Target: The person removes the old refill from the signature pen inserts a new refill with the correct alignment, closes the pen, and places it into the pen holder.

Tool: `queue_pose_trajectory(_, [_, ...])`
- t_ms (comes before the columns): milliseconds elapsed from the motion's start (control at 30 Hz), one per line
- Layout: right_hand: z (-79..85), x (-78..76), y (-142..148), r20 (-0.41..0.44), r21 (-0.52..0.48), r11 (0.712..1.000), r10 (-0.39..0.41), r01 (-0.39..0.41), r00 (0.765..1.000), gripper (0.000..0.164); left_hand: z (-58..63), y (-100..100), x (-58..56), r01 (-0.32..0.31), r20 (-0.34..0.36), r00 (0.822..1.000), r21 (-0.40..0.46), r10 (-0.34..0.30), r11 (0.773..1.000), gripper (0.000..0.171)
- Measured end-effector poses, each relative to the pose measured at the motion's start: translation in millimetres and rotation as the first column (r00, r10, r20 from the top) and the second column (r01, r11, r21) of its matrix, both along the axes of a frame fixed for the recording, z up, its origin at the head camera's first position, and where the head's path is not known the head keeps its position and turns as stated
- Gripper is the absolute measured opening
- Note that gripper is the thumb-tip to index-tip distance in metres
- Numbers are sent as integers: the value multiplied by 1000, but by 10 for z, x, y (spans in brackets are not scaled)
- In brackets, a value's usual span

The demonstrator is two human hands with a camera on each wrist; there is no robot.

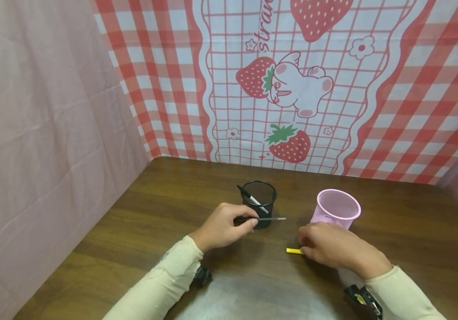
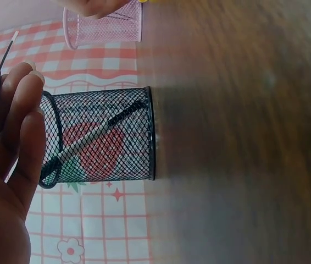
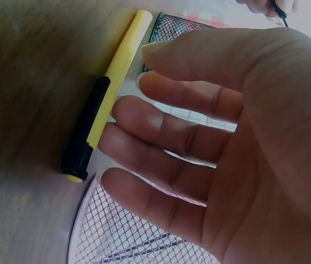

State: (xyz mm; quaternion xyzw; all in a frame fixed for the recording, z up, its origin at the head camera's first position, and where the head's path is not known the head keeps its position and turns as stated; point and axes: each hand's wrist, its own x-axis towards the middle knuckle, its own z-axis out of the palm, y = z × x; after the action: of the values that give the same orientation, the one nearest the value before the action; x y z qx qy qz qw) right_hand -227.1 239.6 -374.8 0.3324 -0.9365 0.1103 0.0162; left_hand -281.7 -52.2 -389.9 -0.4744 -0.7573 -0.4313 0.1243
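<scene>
- Slim yellow pen-like stick with a black clip [image 3: 109,93], lying on the brown wood-grain desk [image 1: 133,240]; in the head view its bare yellow end points left, while the rest runs rightward, hidden by the right hand [image 1: 332,244].
- The right hand is much the nearer of the two hands; its fingers are loosely bent and spread a little, with nothing pinched; the fingertips lie right beside the stick's long side, though whether they touch it I cannot tell.
- The left hand [image 1: 222,224], farther off to the left, pinches a thin dark-handled rod with a pale tip [image 1: 268,219], its tip pointing right.
- Just behind the left hand stands a black wire-mesh cup [image 2: 133,165]; a black-and-white marker [image 1: 254,201] leans inside.
- Just behind the right hand stands a pink mesh cup [image 1: 319,218]; thin dark lines show through its mesh.
</scene>
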Motion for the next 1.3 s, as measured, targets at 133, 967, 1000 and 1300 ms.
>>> queue_pose_trajectory(133, [16,-7,-13,-4,-19,1000,1,-1,1000,14,-5,-8,-1,-7,6,1000,-6,7,1000,10])
queue_pose_trajectory(967, [98,11,-192,-16,-341,938,61,-63,998,6,4,-18,31,33,41,999,-32,-32,999,7])
queue_pose_trajectory(1000, [99,17,-201,-10,-349,935,66,-65,998,5,4,-14,35,38,45,998,-37,-36,999,7])
queue_pose_trajectory(1300, [102,61,-211,6,-404,912,76,-67,997,6,13,30,39,68,47,997,-41,-66,997,7])
